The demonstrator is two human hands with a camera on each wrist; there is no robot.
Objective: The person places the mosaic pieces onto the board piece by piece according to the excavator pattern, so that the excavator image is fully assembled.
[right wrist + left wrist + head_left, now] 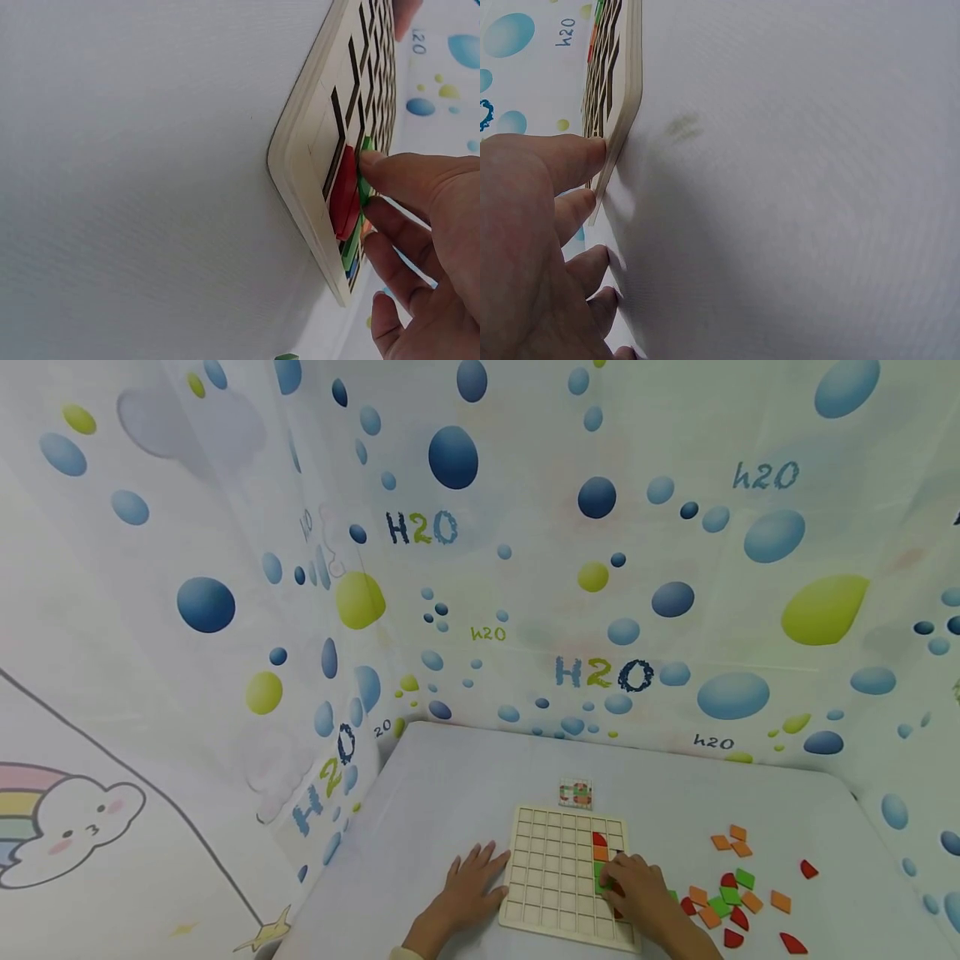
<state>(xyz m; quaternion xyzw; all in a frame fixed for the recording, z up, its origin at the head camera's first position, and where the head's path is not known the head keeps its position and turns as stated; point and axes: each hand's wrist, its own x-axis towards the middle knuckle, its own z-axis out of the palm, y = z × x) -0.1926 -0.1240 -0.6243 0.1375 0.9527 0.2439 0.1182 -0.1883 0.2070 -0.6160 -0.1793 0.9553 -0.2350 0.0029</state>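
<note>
A wooden grid board (547, 868) lies on the table, with a column of small pieces in its cells at the right side. My left hand (471, 887) rests on the table with spread fingers, thumb and index fingertip at the board's left edge. Over the board's right part, my right hand (637, 889) pinches a green square tile (364, 180) between thumb and index finger, down at the cells. Beside that tile sit red rounded pieces (343, 199), and another green tile (350, 253) lies farther along. In the head view the right hand covers part of this column.
Loose pieces are scattered right of the board: orange squares (781, 902), green squares (745, 878) and red rounded pieces (793, 943). A small pattern card (576, 793) lies behind the board. A printed curtain (525, 568) stands behind the white table (450, 777).
</note>
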